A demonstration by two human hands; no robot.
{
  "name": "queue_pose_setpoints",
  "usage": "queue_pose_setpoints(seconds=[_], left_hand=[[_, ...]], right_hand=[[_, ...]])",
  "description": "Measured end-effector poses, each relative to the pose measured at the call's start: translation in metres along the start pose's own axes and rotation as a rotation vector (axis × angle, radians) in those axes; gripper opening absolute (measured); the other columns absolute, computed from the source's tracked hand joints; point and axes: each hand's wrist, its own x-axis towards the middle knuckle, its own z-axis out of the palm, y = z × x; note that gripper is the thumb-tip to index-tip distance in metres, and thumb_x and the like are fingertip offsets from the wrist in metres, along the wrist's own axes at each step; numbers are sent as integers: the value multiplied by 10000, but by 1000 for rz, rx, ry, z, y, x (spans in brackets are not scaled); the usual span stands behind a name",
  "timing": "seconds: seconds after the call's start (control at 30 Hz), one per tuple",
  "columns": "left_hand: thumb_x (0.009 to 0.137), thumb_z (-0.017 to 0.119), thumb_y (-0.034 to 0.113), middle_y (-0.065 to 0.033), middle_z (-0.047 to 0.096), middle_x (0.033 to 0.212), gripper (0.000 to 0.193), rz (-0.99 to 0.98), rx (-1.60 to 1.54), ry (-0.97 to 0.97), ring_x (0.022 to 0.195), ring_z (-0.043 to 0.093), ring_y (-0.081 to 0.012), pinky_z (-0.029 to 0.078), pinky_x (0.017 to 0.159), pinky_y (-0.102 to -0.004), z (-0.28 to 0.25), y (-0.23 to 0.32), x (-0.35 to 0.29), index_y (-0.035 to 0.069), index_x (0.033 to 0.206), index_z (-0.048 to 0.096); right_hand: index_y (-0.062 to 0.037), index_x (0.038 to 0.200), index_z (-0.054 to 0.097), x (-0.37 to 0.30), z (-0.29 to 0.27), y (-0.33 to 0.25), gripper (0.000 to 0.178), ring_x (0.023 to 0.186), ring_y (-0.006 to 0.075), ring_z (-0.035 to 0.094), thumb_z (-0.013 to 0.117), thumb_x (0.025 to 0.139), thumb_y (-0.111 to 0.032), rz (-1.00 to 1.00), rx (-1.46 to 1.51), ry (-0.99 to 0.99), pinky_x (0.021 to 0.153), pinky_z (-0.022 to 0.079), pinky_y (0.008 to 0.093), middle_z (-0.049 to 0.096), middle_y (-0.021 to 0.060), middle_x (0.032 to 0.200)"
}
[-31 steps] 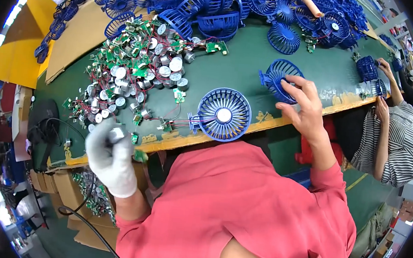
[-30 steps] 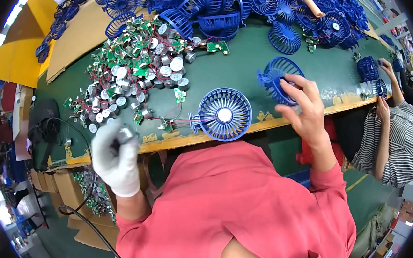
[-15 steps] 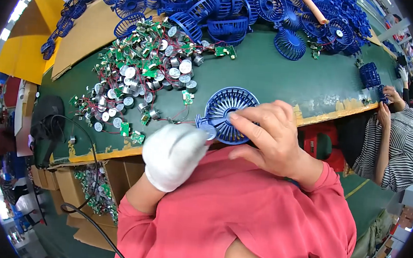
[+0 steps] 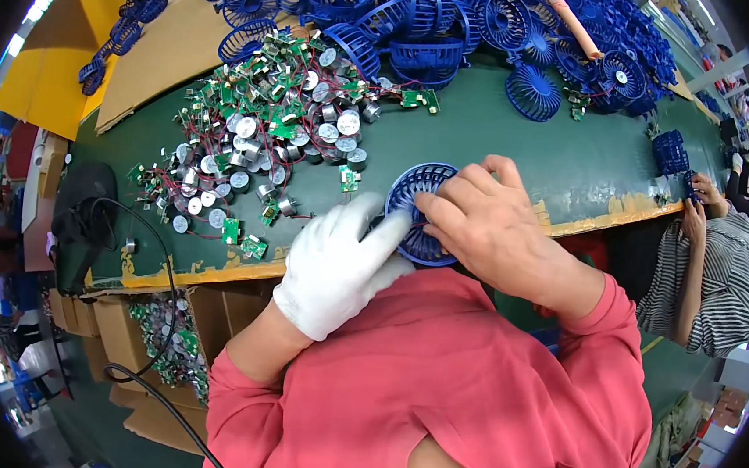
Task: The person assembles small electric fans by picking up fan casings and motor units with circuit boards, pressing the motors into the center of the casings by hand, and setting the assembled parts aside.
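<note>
Fingers of the bare right hand (image 4: 485, 221) bunch together at three o'clock on a blue fan cage (image 4: 405, 184), tips over its inside; from my remote seat I cannot tell what they pinch. At eight o'clock, I see the white-gloved left hand (image 4: 333, 261) with fingers parted at the rim, its grip hidden from me. That cage lies between both hands at the near edge of the green table (image 4: 573, 166). Wired motors (image 4: 263, 142) lie piled at ten o'clock, more blue cages (image 4: 409, 12) at twelve.
</note>
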Motion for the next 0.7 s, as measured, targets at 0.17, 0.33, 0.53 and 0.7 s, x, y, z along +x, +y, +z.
queue_pose_setpoints(seconds=[0.17,0.33,0.53,0.7], left_hand=[[677,766,220,-71,596,1022,396,22,50,16,830,596,-272,477,708,-385,-3,-4,-3,138,1044,644],[696,746,229,-32,587,944,329,25,76,45,812,572,-238,459,697,-370,0,-4,-3,149,1002,655],[692,747,237,-23,591,953,335,45,41,73,856,570,-233,433,748,-381,5,-5,-3,159,1007,664],[697,751,193,-51,595,980,333,-27,-4,25,874,581,-268,451,756,-390,2,-10,-5,157,1018,670]], right_hand=[[-71,1010,626,8,-1,6,315,811,220,543,726,738,-194,-60,24,-94,841,410,382,567,46,814],[-41,1016,628,10,-3,7,353,806,223,544,725,722,-210,-126,13,-160,846,422,390,557,50,798],[-23,981,641,13,-7,7,361,765,223,547,736,698,-226,-138,3,-184,824,423,377,543,53,745],[-16,986,650,22,-6,11,386,759,221,546,749,679,-228,-157,6,-325,795,417,376,552,55,754]])
